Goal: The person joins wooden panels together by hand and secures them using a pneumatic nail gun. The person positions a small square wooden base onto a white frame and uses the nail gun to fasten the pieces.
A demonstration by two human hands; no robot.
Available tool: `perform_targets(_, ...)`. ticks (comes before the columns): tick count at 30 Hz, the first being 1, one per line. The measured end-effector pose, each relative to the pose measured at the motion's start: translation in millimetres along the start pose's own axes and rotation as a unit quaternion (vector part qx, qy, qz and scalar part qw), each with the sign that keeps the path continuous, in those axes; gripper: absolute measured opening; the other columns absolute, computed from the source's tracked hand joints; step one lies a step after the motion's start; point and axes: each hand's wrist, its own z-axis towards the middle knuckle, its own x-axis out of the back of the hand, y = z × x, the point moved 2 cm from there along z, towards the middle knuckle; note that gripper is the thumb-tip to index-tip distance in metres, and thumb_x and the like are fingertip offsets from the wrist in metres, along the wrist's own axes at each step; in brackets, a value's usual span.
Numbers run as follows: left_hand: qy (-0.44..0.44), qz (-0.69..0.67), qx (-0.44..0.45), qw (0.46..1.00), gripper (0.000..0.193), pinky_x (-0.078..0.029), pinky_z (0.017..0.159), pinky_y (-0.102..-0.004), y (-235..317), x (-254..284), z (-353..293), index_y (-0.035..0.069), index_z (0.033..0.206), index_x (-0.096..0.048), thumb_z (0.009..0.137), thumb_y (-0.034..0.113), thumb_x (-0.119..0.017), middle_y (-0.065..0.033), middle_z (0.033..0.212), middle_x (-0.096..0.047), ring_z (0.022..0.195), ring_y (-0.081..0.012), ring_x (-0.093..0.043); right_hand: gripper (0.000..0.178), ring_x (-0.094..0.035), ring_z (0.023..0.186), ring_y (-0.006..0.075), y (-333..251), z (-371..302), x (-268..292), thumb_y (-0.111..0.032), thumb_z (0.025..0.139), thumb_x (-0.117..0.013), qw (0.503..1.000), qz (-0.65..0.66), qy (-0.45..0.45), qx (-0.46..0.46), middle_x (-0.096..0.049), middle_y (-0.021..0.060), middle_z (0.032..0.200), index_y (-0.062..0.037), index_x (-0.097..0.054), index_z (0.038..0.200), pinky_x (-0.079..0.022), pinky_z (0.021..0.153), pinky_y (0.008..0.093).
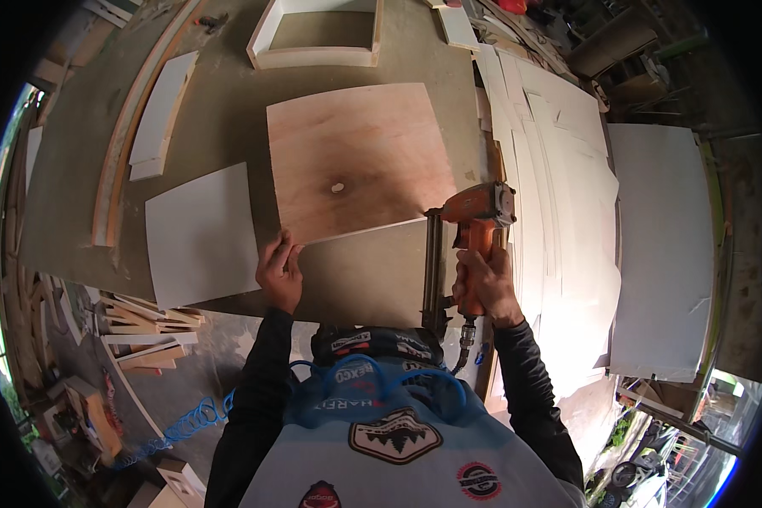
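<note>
Workshop bench [229, 127] beneath you — your right hand [485, 284] has its grip closed round an orange nail gun [474, 224], nose at the plywood panel [356, 157]; your left hand [279, 273] presses the box edge [360, 230] just left.

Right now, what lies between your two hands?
In the head view, only the bare grey-brown panel lies between the left hand and the right hand gripping the orange nail gun.

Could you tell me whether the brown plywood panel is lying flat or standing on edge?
Lying flat: the plywood panel shows its whole face on the workbench.
</note>
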Motion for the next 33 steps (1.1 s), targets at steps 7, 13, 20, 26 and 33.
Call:
perform_targets(7,0.016,-0.017,-0.009,1.000,0.037,-0.062,0.089,-0.0352,-7,-8,-7,0.002,0.123,-0.074,0.088,-0.010,-0.072,-0.0145,0.120,-0.069,0.105,-0.0291,-0.072,0.015,-0.061,0.048,0.0157,-10,-3,-11,-0.012,0.096,-0.064,0.999,-0.022,-0.022,-0.011,-0.059,0.0057,0.070,0.0009,-0.058,0.099,-0.051,0.044,0.0307)
perform_targets(13,0.056,-0.006,-0.012,0.998,0.032,-0.059,0.085,-0.0401,1,-10,-6,0.003,0.115,-0.076,0.085,-0.010,-0.073,-0.0138,0.107,-0.072,0.101,-0.0325,-0.071,0.015,-0.061,0.048,0.0162,-14,-4,-15,-0.012,0.095,-0.065,0.999,-0.031,-0.027,-0.006,-0.059,0.0060,0.070,0.0013,-0.057,0.099,-0.052,0.044,0.0309)
perform_targets(20,0.075,-0.008,-0.015,0.997,0.030,-0.056,0.081,-0.0424,5,-9,-5,0.005,0.111,-0.075,0.084,-0.007,-0.074,-0.0130,0.103,-0.072,0.095,-0.0330,-0.069,0.015,-0.061,0.048,0.0167,-13,0,-16,-0.010,0.095,-0.063,0.999,-0.032,-0.034,0.003,-0.060,0.0069,0.067,0.0022,-0.057,0.090,-0.052,0.042,0.0317)
perform_targets(26,0.062,-0.008,-0.018,0.998,0.027,-0.055,0.083,-0.0435,2,-9,-5,0.005,0.109,-0.075,0.084,-0.006,-0.074,-0.0130,0.105,-0.071,0.096,-0.0342,-0.068,0.017,-0.062,0.047,0.0172,-15,0,-19,-0.011,0.095,-0.064,0.997,-0.064,-0.045,0.026,-0.061,0.0072,0.067,0.0028,-0.058,0.088,-0.051,0.042,0.0317)
perform_targets(33,0.059,0.004,-0.019,0.998,0.026,-0.055,0.083,-0.0434,0,-9,-6,0.006,0.108,-0.074,0.085,-0.006,-0.073,-0.0127,0.106,-0.071,0.098,-0.0341,-0.068,0.017,-0.061,0.046,0.0170,-12,1,-18,-0.012,0.094,-0.064,0.997,-0.058,-0.044,0.023,-0.061,0.0075,0.066,0.0032,-0.058,0.088,-0.051,0.042,0.0316)
